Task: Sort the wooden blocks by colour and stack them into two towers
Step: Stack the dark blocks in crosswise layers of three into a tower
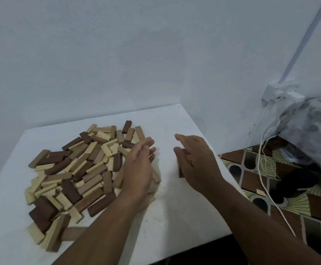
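Table: I see a white table pushed into the corner of two pale walls, with both of my arms reaching over it from the near edge.
Block pile: a loose heap of wooden blocks covers the left half of the table, dark brown, mid brown and pale ones all mixed together, lying flat and crossed over each other. I see no tower standing anywhere.
Left hand: my left hand sits at the right edge of the pile, turned on its side with the fingers straight and close together, palm facing the blocks. It holds nothing; a few pale blocks lie just under and beside it.
Right hand: my right hand is over the bare part of the table, well apart from the pile, thumb up and fingers stretched forward.
Dark block: a dark brown block shows beneath my right hand, against the thumb side. The hand hides most of it, so I cannot tell whether the fingers grip it or only rest against it.
Floor side: to the right I see a patterned floor, a white cord running down it, a wall socket and a filmy plastic bag.
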Available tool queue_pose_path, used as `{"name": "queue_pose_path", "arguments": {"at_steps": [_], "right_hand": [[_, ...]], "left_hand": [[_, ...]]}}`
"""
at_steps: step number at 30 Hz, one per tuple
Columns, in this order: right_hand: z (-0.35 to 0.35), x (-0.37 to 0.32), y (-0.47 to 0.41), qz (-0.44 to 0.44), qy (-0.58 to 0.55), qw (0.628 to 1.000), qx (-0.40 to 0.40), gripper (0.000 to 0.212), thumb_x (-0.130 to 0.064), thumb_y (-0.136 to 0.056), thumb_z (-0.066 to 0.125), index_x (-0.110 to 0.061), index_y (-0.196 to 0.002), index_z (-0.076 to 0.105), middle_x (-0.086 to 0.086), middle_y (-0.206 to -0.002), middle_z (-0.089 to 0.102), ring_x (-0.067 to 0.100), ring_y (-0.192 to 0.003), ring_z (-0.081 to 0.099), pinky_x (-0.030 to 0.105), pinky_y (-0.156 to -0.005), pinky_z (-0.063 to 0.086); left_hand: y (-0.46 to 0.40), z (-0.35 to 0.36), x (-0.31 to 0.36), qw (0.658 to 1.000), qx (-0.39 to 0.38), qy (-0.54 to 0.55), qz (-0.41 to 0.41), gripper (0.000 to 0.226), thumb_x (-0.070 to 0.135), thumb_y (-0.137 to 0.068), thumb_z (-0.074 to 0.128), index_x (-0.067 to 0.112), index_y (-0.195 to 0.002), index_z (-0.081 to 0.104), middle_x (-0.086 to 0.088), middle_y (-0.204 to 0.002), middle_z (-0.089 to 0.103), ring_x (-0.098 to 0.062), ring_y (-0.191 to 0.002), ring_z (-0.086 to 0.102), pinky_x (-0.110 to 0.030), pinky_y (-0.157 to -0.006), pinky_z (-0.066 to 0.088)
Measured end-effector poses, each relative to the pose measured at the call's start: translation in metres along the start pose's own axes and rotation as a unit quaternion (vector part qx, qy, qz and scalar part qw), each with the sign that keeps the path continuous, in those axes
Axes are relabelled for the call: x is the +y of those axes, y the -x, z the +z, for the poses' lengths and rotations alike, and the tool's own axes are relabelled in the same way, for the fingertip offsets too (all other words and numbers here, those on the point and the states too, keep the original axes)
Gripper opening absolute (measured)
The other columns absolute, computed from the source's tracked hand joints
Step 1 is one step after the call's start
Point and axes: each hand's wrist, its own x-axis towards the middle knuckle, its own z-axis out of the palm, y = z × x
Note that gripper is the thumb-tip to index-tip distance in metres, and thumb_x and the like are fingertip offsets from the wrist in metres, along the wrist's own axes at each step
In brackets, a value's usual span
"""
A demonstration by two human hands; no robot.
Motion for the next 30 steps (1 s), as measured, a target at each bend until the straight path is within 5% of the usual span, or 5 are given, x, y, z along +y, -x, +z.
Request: {"name": "queue_pose_path", "arguments": {"at_steps": [8, 15, 21, 26, 30], "right_hand": [[0.072, -0.025, -0.081, 0.015, -0.009, 0.990, -0.142, 0.029, -0.017, -0.092, 0.061, -0.013, -0.120, 0.066, 0.005, -0.117, 0.068, 0.022, -0.109, 0.062, 0.031, -0.095, 0.048], [0.113, -0.020, -0.145, 0.055, 0.120, 0.939, -0.319, 0.033, -0.012, -0.098, 0.045, -0.012, -0.125, 0.063, 0.012, -0.125, 0.062, 0.029, -0.110, 0.059, 0.036, -0.095, 0.050], [0.128, -0.001, -0.168, 0.099, 0.177, 0.946, -0.252, 0.020, -0.030, -0.083, 0.073, -0.012, -0.090, 0.065, 0.003, -0.095, 0.067, 0.022, -0.091, 0.065, 0.031, -0.076, 0.052], [0.123, 0.006, -0.174, 0.158, 0.128, 0.949, -0.242, 0.029, -0.023, -0.084, 0.067, -0.007, -0.105, 0.053, 0.002, -0.089, 0.054, 0.015, -0.075, 0.051, 0.027, -0.062, 0.042], [0.123, 0.003, -0.173, 0.195, 0.011, 0.965, -0.175, 0.030, -0.015, -0.088, 0.057, -0.007, -0.113, 0.041, 0.007, -0.103, 0.055, 0.014, -0.079, 0.052, 0.026, -0.058, 0.039]], "left_hand": [[-0.089, -0.066, 0.017, 0.924, 0.022, -0.362, 0.122, 0.008, 0.025, -0.091, 0.058, 0.025, -0.090, 0.065, 0.012, -0.081, 0.068, 0.006, -0.068, 0.062, -0.006, -0.059, 0.045], [-0.158, -0.073, 0.016, 0.811, -0.064, -0.567, 0.129, 0.018, 0.021, -0.086, 0.061, 0.011, -0.095, 0.072, -0.002, -0.088, 0.071, -0.017, -0.087, 0.063, -0.027, -0.065, 0.050], [-0.183, -0.058, 0.007, 0.724, -0.081, -0.671, 0.139, 0.030, 0.041, -0.083, 0.071, 0.015, -0.075, 0.058, -0.001, -0.076, 0.060, -0.023, -0.082, 0.060, -0.031, -0.067, 0.049], [-0.188, -0.049, 0.000, 0.754, -0.062, -0.642, 0.127, 0.026, 0.025, -0.083, 0.063, 0.021, -0.066, 0.044, 0.002, -0.072, 0.051, -0.023, -0.079, 0.061, -0.027, -0.055, 0.039], [-0.180, -0.048, 0.006, 0.872, -0.008, -0.478, 0.109, 0.031, 0.041, -0.078, 0.071, 0.018, -0.090, 0.054, 0.008, -0.079, 0.058, -0.013, -0.073, 0.058, -0.027, -0.059, 0.045]]}}
